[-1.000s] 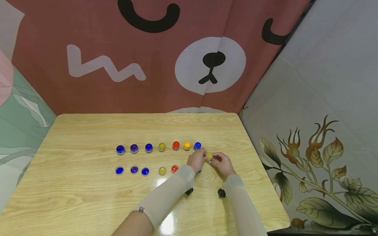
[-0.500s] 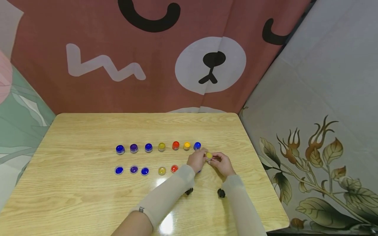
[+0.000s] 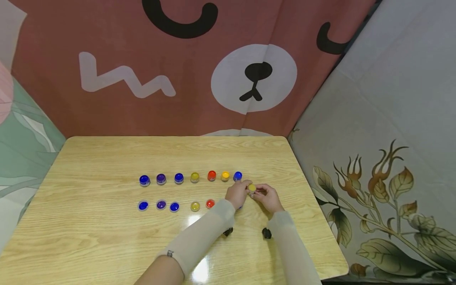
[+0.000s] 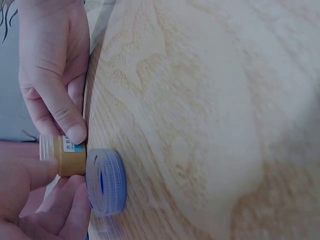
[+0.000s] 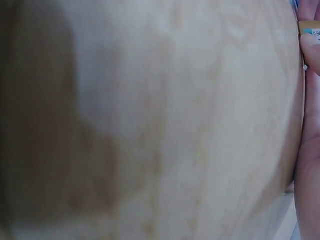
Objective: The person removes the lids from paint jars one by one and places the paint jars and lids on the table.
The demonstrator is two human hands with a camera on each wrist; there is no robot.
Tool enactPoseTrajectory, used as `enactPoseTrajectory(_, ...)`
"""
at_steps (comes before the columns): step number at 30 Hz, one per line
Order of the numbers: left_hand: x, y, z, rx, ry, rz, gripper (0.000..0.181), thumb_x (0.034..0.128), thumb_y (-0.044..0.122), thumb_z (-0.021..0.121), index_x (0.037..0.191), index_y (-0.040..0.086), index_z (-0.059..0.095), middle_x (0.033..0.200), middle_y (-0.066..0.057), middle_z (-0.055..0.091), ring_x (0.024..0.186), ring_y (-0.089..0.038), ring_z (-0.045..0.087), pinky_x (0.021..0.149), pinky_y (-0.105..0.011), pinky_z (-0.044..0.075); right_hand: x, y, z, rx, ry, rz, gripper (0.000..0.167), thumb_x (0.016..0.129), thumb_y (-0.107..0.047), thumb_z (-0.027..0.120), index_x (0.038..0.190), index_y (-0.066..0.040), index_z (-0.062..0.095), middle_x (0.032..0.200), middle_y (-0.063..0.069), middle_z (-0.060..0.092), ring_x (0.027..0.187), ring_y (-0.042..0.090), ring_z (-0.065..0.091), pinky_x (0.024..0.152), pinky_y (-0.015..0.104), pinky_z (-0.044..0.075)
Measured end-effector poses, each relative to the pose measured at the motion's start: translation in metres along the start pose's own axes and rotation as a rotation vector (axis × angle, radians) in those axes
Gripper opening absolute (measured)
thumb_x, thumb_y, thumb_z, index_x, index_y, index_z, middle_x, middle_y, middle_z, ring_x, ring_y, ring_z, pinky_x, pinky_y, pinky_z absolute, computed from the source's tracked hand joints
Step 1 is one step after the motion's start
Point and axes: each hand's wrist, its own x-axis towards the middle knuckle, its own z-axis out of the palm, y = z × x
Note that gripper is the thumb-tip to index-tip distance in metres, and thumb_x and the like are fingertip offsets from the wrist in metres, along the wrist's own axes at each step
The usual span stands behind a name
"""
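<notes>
A small ochre-yellow paint jar (image 3: 251,188) with a clear ribbed lid is held between both hands, just above the table. My left hand (image 3: 236,194) pinches it around the lid end, as the left wrist view shows. From the other side my right hand (image 3: 269,198) grips the labelled body of the paint jar (image 4: 71,155) with thumb and fingers. In the right wrist view only a corner of the paint jar (image 5: 311,29) shows at the edge. A blue-centred clear lid (image 4: 106,182) lies on the table close below the hands.
An open blue paint jar (image 3: 238,175) ends the back row, beside orange (image 3: 225,176), red (image 3: 211,175) and several other jars. Matching lids, such as the red lid (image 3: 210,204), form a front row, partly hidden by my left arm. The wooden table (image 3: 89,237) meets a curtain behind.
Both hands keep the paint jar in nearly the same place. The view shifts slightly; the rows of jars and lids stay put.
</notes>
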Motion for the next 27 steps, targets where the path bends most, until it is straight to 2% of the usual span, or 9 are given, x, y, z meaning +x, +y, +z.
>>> enactPoseTrajectory(4, 0.0, -0.001, 0.001, -0.031, 0.019, -0.011, 0.031, 0.1001, 0.018, 0.065, 0.13, 0.011, 0.061, 0.115, -0.007, 0.069, 0.105, -0.022, 0.066, 0.091, -0.041, 0.055, -0.005, -0.01, -0.001, -0.024, -0.011, -0.023, 0.037, 0.085, 0.011, 0.075, 0.118, 0.017, 0.061, 0.119, 0.032, 0.06, 0.097, 0.013, 0.065, 0.084, 0.015, 0.055)
enactPoseTrajectory(8, -0.001, -0.002, 0.0, -0.053, 0.031, -0.018, 0.025, 0.0997, 0.018, 0.066, 0.123, 0.01, 0.06, 0.111, -0.006, 0.069, 0.101, -0.021, 0.067, 0.087, -0.037, 0.055, 0.001, 0.003, 0.001, -0.017, 0.015, -0.01, 0.036, 0.084, 0.011, 0.076, 0.117, 0.014, 0.063, 0.119, 0.029, 0.062, 0.096, 0.011, 0.064, 0.084, 0.014, 0.054)
enactPoseTrajectory(11, -0.001, -0.002, -0.001, -0.034, 0.032, -0.01, 0.028, 0.101, 0.015, 0.063, 0.128, 0.011, 0.061, 0.114, -0.007, 0.07, 0.104, -0.021, 0.067, 0.088, -0.038, 0.056, 0.007, 0.016, 0.002, -0.017, 0.033, -0.006, 0.036, 0.084, 0.01, 0.076, 0.118, 0.012, 0.064, 0.118, 0.026, 0.063, 0.096, 0.011, 0.064, 0.084, 0.014, 0.054)
enactPoseTrajectory(16, -0.001, -0.001, -0.002, 0.025, 0.014, 0.007, 0.037, 0.1028, 0.014, 0.059, 0.139, 0.016, 0.061, 0.121, -0.009, 0.068, 0.11, -0.024, 0.066, 0.09, -0.043, 0.057, 0.008, 0.022, 0.002, -0.023, 0.042, -0.023, 0.035, 0.084, 0.009, 0.077, 0.117, 0.009, 0.066, 0.116, 0.024, 0.064, 0.097, 0.014, 0.065, 0.085, 0.017, 0.056)
enactPoseTrajectory(27, 0.0, -0.002, 0.001, -0.036, 0.016, -0.021, 0.029, 0.0994, 0.021, 0.066, 0.126, 0.01, 0.061, 0.108, -0.006, 0.069, 0.096, -0.019, 0.067, 0.084, -0.036, 0.056, 0.01, 0.025, 0.001, -0.071, 0.051, -0.016, 0.032, 0.084, 0.003, 0.079, 0.115, 0.002, 0.069, 0.114, 0.015, 0.067, 0.102, 0.022, 0.065, 0.085, 0.021, 0.056)
